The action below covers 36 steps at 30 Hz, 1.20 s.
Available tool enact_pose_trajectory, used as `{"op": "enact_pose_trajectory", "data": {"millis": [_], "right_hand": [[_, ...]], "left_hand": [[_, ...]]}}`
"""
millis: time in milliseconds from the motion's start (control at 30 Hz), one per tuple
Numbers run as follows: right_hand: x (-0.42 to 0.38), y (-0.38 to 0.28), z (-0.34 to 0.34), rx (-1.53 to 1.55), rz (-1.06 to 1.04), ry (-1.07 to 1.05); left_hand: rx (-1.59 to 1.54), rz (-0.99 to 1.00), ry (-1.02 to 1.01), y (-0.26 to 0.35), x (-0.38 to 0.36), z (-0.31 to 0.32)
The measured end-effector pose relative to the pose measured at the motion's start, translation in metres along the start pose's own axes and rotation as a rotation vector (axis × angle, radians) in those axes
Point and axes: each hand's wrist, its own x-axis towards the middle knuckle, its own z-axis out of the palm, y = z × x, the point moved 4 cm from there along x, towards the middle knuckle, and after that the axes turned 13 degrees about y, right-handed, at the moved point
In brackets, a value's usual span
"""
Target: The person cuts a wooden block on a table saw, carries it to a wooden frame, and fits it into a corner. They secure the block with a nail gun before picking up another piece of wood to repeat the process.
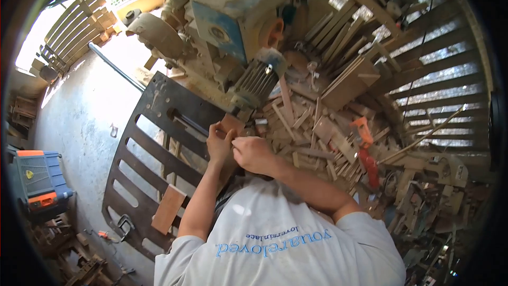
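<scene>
My left hand (219,144) pinches a small reddish-brown wood block (232,123) near its edge. Close beside it on the right, my right hand (255,154) is closed, its fingertips at the lower side of the block; whatever it holds, if anything, is too small to make out. Both hands are in front of my chest, below a finned electric motor (259,80). Just left of them runs a dark slotted panel (153,156). A flat reddish wooden board (169,209) lies on the panel's lower part.
A dusty blue-and-white machine (219,30) stands at the back. Wood offcuts (301,122) are heaped to the right, with an orange-red tool (365,151) among them. A C-clamp (125,226) sits at the panel's lower left edge. A blue-and-orange toolbox (42,180) stands far left.
</scene>
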Motion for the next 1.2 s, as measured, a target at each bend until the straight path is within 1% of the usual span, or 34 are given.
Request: {"op": "enact_pose_trajectory", "data": {"millis": [33, 100, 167, 200, 233, 267, 300, 367, 400, 433, 467, 500, 533, 567, 600, 633, 667, 700, 733, 800, 833, 867, 900, 967, 1000, 1033, 1067, 1100, 1133, 1167, 1200], "right_hand": [[-0.002, 0.001, -0.037, 0.022, 0.074, 0.212], [0.003, 0.026, -0.119, 0.114, 0.103, 0.438], [0.023, 0.057, -0.196, 0.037, 0.258, 0.719], [0.036, 0.057, -0.228, 0.028, 0.157, 0.820], [0.061, 0.083, -0.243, 0.052, 0.154, 0.921], [0.089, 0.102, -0.255, -0.062, -0.023, 0.987], [0.114, 0.114, -0.265, -0.166, -0.205, 1.042], [0.171, 0.135, -0.275, 0.261, 0.161, 0.316], [0.182, 0.130, -0.276, 0.305, 0.124, 0.221], [0.182, 0.111, -0.283, 0.090, 0.113, 0.213], [0.203, 0.120, -0.291, -0.108, 0.075, 0.044], [0.202, 0.097, -0.287, -0.304, -0.189, 0.025], [0.179, 0.054, -0.286, -0.670, -0.377, 0.147], [0.155, 0.010, -0.279, -0.742, -0.037, 0.072], [0.197, 0.074, -0.285, -1.074, -0.274, 0.403], [0.210, 0.104, -0.286, -1.092, -0.189, 0.423], [0.201, 0.103, -0.289, -0.983, -0.336, 0.494], [0.211, 0.107, -0.302, -1.079, -0.151, 0.394], [0.220, 0.105, -0.313, -1.076, -0.287, 0.301], [0.146, 0.014, -0.316, -0.561, 0.014, 0.421], [0.183, 0.046, -0.336, -0.647, -0.320, 0.541], [0.161, 0.005, -0.314, -0.587, -0.450, 0.666], [0.110, -0.075, -0.259, -0.342, -0.296, 0.592], [0.038, -0.189, -0.132, 0.084, -0.504, 0.457], [0.002, -0.244, -0.065, 0.104, -0.442, 0.229], [-0.037, -0.292, 0.014, 0.273, -0.475, -0.034], [-0.093, -0.348, 0.087, 0.172, -0.858, -0.122], [-0.137, -0.392, 0.158, 0.346, -0.856, -0.301], [-0.180, -0.435, 0.216, 0.332, -0.870, -0.415], [-0.231, -0.479, 0.263, 0.361, -0.857, -0.589], [-0.271, -0.512, 0.310, 0.421, -0.854, -0.742]], "left_hand": [[0.052, 0.027, 0.023, -0.003, 0.001, 0.000], [0.013, 0.023, 0.053, 0.002, -0.003, -0.005], [0.084, 0.155, 0.175, 0.015, -0.009, -0.017], [0.082, 0.150, 0.203, 0.011, -0.009, -0.018], [-0.047, 0.057, 0.185, -0.001, -0.007, -0.015], [-0.172, -0.037, 0.170, -0.012, -0.009, -0.018], [-0.189, 0.051, 0.264, -0.012, -0.012, -0.029], [-0.376, -0.070, 0.390, -0.001, -0.035, -0.066], [-0.540, -0.053, 0.436, 0.007, -0.049, -0.090], [-0.647, -0.088, 0.392, 0.020, -0.070, -0.120], [-0.764, -0.113, 0.352, 0.032, -0.092, -0.149], [-0.767, -0.102, 0.376, 0.027, -0.114, -0.173], [-0.863, -0.042, 0.402, 0.019, -0.133, -0.192], [-0.956, 0.027, 0.424, 0.014, -0.152, -0.210], [-0.947, 0.014, 0.475, 0.013, -0.173, -0.229], [-0.976, 0.047, 0.529, 0.010, -0.192, -0.245], [-1.007, 0.089, 0.584, 0.008, -0.210, -0.259], [-1.024, 0.116, 0.636, 0.006, -0.228, -0.275], [-1.006, 0.148, 0.684, 0.002, -0.245, -0.290], [-0.991, 0.192, 0.760, -0.011, -0.279, -0.321], [-0.990, 0.205, 0.825, -0.021, -0.296, -0.337], [-0.987, 0.221, 0.888, -0.032, -0.312, -0.355], [-1.003, 0.224, 0.901, -0.042, -0.330, -0.373], [-1.002, 0.221, 0.973, -0.068, -0.366, -0.414], [-1.005, 0.219, 1.034, -0.082, -0.385, -0.433], [-1.051, 0.206, 1.050, -0.095, -0.408, -0.454], [-1.096, 0.197, 1.072, -0.110, -0.430, -0.477], [-1.106, 0.215, 1.083, -0.132, -0.447, -0.494], [-1.121, 0.235, 1.095, -0.155, -0.467, -0.513], [-1.053, 0.181, 1.107, -0.163, -0.496, -0.539], [-1.085, 0.185, 1.155, -0.174, -0.521, -0.562]]}}
